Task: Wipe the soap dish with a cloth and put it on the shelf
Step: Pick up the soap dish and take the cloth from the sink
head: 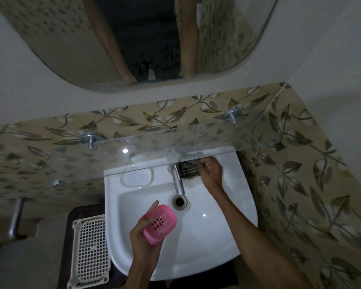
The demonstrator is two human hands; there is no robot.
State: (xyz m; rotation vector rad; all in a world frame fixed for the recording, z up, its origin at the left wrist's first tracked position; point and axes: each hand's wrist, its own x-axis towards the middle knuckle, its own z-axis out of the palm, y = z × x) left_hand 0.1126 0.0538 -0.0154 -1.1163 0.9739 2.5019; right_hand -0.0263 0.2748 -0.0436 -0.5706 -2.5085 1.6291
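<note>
In the head view the left hand gripped the pink rectangular plastic soap dish over the front-left of the white ceramic basin, its slotted face up and its long axis slanting toward the drain. The right hand, well apart at the basin's back-right corner, had its fingers curled on the dark striped cloth beside the metal tap, under the clear glass shelf. The cloth looked soft and crumpled, the dish rigid and smooth, and the right hand was judged nearer the shelf.

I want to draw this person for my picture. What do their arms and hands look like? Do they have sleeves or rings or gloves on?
Both arms are bare as far as the picture shows, with no sleeves in view. The left hand and the right hand wear no gloves. I can see no watch or bracelet on either wrist. The light is dim, so a thin ring would be hard to spot.
</note>
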